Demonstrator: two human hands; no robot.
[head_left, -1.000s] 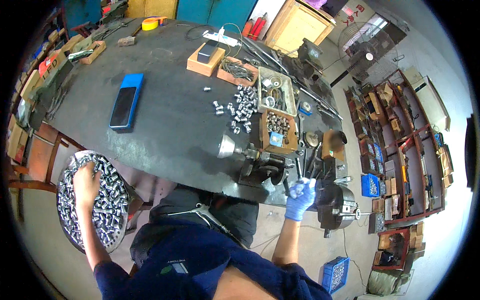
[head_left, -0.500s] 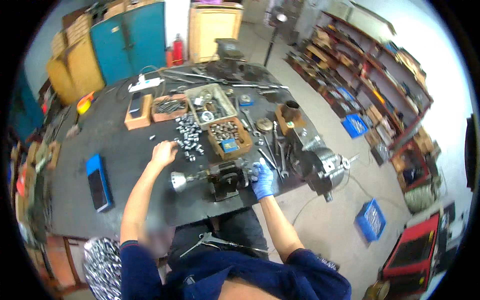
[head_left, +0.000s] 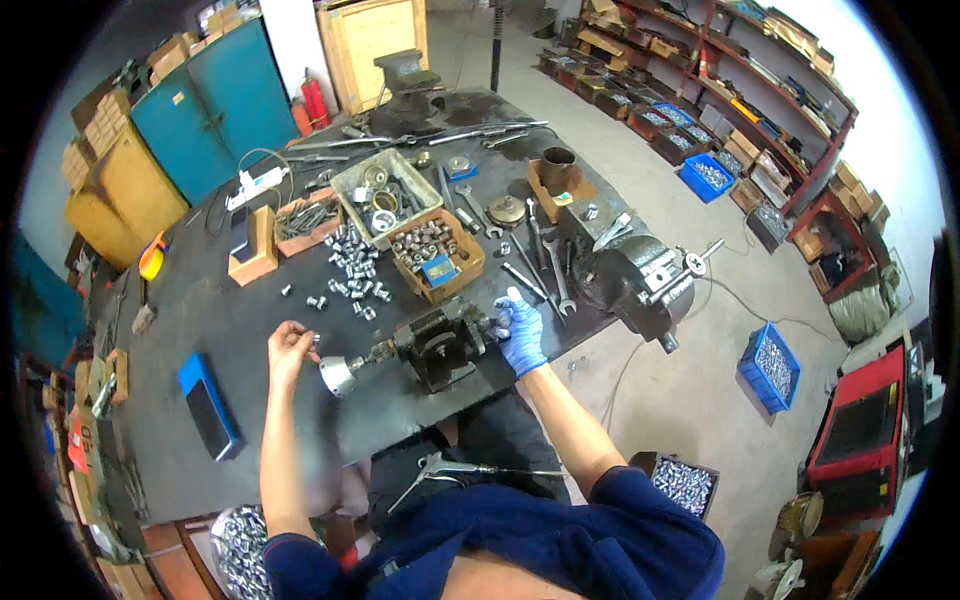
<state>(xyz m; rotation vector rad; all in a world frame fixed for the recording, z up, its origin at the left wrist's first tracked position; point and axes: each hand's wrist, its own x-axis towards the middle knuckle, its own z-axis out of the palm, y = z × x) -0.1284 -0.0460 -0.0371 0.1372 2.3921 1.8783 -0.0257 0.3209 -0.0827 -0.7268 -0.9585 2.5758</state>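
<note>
Holding a small metal fitting (head_left: 316, 340) close beside the silver cup (head_left: 338, 376) of a dark spindle fixture (head_left: 440, 347).

Pinched together, the left hand's (head_left: 288, 352) thumb and fingers form a grip clamped on the fitting, just above the worktop (head_left: 262, 300); the gloved right hand (head_left: 521, 337) curls by the fixture's opposite end, with shiny metal at its fingers, though I cannot tell whether that grip is clamped on anything. Loose fittings (head_left: 355, 262) lie beyond the fixture, near a cardboard box (head_left: 437, 252). The step in hand looks like handling a single piece at the cup end; the next move seems to call for a steady pinch, careful alignment and fingertips clear of the cup's rim.
</note>
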